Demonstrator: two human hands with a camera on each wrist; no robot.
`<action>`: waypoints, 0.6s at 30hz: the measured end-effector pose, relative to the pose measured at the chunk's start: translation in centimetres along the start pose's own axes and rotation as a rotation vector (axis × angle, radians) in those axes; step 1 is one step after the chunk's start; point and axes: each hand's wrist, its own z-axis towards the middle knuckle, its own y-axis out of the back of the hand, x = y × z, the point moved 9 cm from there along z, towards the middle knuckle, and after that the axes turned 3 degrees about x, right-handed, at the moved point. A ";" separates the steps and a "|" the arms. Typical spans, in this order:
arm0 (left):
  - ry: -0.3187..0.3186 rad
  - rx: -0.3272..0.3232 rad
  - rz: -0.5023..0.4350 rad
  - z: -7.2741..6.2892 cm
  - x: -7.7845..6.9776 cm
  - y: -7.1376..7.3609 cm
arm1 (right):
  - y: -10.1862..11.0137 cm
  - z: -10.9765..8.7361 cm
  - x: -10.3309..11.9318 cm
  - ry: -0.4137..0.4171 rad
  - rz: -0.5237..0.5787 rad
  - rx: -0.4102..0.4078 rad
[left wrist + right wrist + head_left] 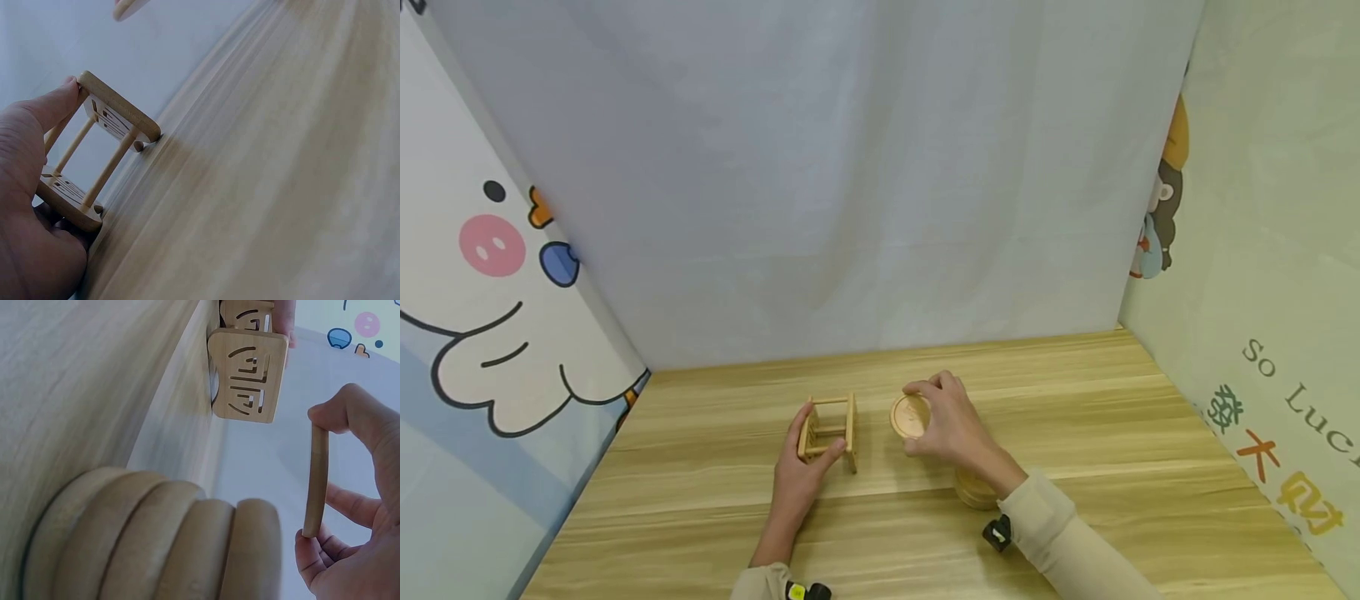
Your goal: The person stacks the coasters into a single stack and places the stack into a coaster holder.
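Note:
My left hand (pixel 793 483) holds a small wooden coaster rack (pixel 852 429) by its sides, thumb on one panel and fingers on the other. In the right wrist view the rack's panel (pixel 250 378) shows cut-out line patterns; round rods join the two panels. To its right, my right hand (pixel 957 429) pinches a round wooden coaster (pixel 908 418) by its rim, thumb and fingers at opposite edges. Seen from the right wrist, this coaster (pixel 317 481) is edge-on and raised off the table, apart from the rack. Below my right wrist stands a stack of round coasters (pixel 973 493), partly hidden by the arm.
The wood-grain table (pixel 700 500) extends to a grey curtain (pixel 850 208) at the back. A cartoon-printed cloth (pixel 490 350) borders the left side, and a pale green printed cloth (pixel 1262 275) borders the right.

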 end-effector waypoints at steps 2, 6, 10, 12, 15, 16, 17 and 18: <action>0.001 0.001 -0.002 0.0 0.0 0.0 | 0.1 -0.2 0.1 0.007 -0.001 -0.002; 0.000 0.004 -0.011 0.0 0.1 -0.1 | 0.4 -0.6 0.4 0.025 -0.005 -0.022; -0.004 0.006 -0.019 0.0 0.0 -0.1 | 0.7 -0.9 0.6 0.034 -0.008 -0.036; -0.004 0.005 -0.021 0.0 0.0 -0.1 | 0.8 -1.1 0.6 0.033 -0.005 -0.033; 0.000 0.004 -0.022 0.0 0.0 0.0 | 1.0 -1.3 0.6 0.031 -0.014 -0.028; 0.002 0.003 -0.021 0.0 0.0 -0.1 | 1.0 -1.4 0.5 0.032 -0.015 -0.026; 0.002 0.004 -0.021 0.0 0.0 -0.1 | 1.1 -1.5 0.5 0.034 -0.016 -0.025; 0.002 0.003 -0.022 0.0 0.0 -0.1 | 1.1 -1.6 0.4 0.036 -0.018 -0.023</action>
